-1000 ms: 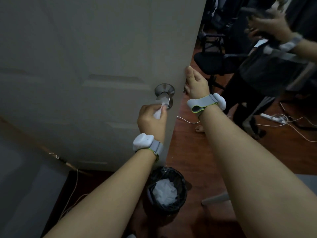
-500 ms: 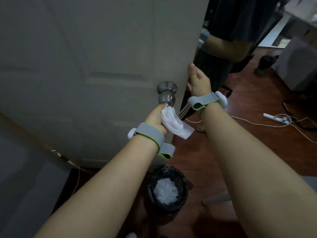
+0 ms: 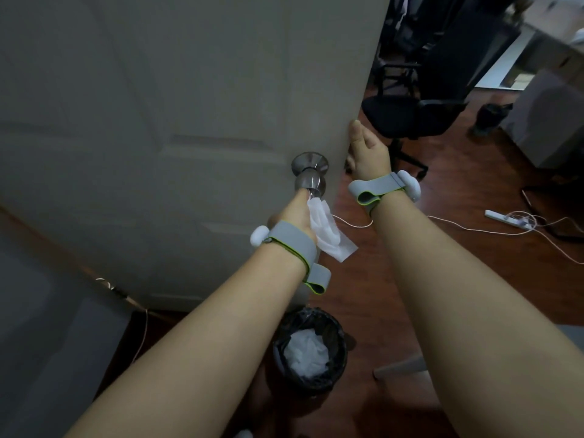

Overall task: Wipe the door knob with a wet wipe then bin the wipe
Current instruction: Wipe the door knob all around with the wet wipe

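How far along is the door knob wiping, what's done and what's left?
Done: nothing looks finished yet. In hand: the left hand holds the wet wipe up at the underside of the door knob, while the right hand grips the door edge. Left: finish wiping, then drop the wipe in the bin on the floor below, which already holds white waste.

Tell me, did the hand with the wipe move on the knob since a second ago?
Yes. The left hand rolled under the door knob; the wet wipe now hangs toward the bin.
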`<state>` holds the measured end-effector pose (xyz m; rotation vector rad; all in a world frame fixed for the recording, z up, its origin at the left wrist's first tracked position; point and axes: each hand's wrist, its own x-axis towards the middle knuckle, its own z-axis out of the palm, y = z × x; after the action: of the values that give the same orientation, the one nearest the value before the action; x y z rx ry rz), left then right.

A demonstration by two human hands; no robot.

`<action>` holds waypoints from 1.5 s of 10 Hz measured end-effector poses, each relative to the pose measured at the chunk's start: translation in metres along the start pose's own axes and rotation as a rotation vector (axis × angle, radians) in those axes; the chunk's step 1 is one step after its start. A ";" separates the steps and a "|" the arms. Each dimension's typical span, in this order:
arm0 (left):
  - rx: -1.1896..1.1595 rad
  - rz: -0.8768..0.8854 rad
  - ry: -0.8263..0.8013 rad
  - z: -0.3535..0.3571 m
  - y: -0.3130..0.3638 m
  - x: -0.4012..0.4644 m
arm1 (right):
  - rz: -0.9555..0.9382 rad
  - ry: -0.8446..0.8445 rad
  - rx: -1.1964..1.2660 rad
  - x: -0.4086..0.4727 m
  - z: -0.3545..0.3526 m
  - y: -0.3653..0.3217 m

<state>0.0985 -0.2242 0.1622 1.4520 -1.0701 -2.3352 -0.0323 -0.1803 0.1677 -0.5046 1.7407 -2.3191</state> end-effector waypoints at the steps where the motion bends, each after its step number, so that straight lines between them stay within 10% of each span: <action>1: 0.193 0.241 0.241 0.002 -0.007 0.004 | 0.010 0.033 -0.084 0.002 -0.003 0.003; 5: 0.899 1.444 0.189 -0.031 -0.017 0.024 | 0.050 0.029 -0.039 0.001 -0.003 -0.001; 8: 1.142 1.796 0.062 -0.042 0.002 0.031 | 0.068 -0.013 0.047 0.003 -0.003 0.001; 9: 1.175 1.715 -0.020 -0.050 -0.014 0.037 | 0.070 -0.020 0.058 0.002 -0.004 0.000; 12: -0.024 0.165 -0.149 -0.044 -0.026 0.036 | 0.043 -0.013 -0.009 -0.001 -0.004 -0.001; 15: -0.301 0.030 -0.382 -0.024 -0.030 0.025 | 0.066 0.013 -0.040 -0.002 -0.005 -0.002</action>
<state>0.1126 -0.2262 0.1184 0.9031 -0.7598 -2.6749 -0.0319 -0.1744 0.1678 -0.4334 1.7847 -2.2521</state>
